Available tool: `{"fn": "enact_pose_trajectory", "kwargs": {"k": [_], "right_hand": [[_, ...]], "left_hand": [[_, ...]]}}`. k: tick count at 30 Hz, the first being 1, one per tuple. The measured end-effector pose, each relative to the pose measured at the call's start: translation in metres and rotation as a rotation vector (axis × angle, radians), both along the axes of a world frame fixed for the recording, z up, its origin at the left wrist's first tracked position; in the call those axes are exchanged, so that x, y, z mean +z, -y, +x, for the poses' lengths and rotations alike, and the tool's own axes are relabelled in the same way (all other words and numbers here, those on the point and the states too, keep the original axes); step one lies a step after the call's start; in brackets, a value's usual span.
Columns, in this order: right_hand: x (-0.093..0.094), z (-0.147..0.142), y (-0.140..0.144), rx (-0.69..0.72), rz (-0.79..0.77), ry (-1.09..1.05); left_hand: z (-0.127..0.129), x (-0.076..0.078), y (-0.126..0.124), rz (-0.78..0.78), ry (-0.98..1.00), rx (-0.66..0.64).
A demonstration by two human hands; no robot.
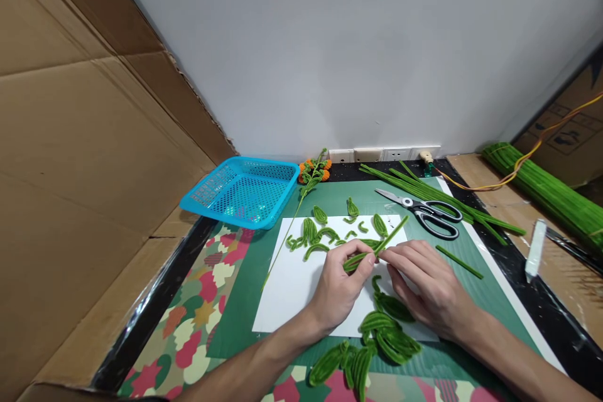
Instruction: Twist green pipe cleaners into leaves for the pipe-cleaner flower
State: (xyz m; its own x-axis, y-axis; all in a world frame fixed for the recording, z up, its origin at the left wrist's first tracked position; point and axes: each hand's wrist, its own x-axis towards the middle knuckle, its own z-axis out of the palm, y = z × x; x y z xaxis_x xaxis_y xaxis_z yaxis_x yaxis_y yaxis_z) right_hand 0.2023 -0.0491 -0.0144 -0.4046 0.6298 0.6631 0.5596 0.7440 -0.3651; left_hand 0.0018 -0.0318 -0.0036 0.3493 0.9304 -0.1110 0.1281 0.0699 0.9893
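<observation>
both hands meet over the near edge of the white sheet (292,289), and the left hand (340,286) is pinched on a green stem (377,245) at its folded end while the right hand (426,289) grips the same stem just beside it, fingertips touching. the stem's free end angles up toward the far right corner of the sheet. going by the spread, the work looks partly through: a cluster of small bent leaves (325,233) lies along the sheet's far edge, and a heap of bigger looped leaves (377,342) sits at the near edge of the mat (235,320). plenty left, i'd say, with long straight stems (438,198) piled at the far right under the scissors (424,210). room is tight near the wrists; the sheet's left half lies bare, the basket (242,191) holds the far left corner, cardboard (70,169) walls the left side
</observation>
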Motion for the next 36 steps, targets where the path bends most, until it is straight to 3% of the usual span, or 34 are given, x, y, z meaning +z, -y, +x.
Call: {"fn": "enact_pose_trajectory", "kwargs": {"k": [2,7,13,17,20,27,36], "right_hand": [[0.0,0.002,-0.001,0.011,0.017,0.011],[0.006,0.011,0.0,0.089,0.021,0.033],[0.015,0.023,0.003,0.145,-0.222,-0.071],[0.01,0.031,-0.002,0.047,-0.371,-0.065],[0.004,0.031,-0.005,-0.039,-0.33,-0.084],[0.003,0.015,-0.001,-0.093,0.033,0.135],[0.007,0.013,0.006,-0.101,-0.056,0.068]], "left_hand": [[0.001,0.001,-0.002,-0.033,0.036,0.003],[0.0,0.001,-0.009,-0.281,0.24,-0.08],[-0.002,0.004,-0.014,-0.355,0.292,-0.164],[-0.001,0.005,-0.014,-0.34,0.325,-0.138],[-0.001,0.004,-0.013,-0.287,0.242,-0.128],[0.001,0.007,-0.01,-0.259,0.185,-0.116],[-0.003,-0.001,-0.012,-0.27,0.282,-0.214]]}}
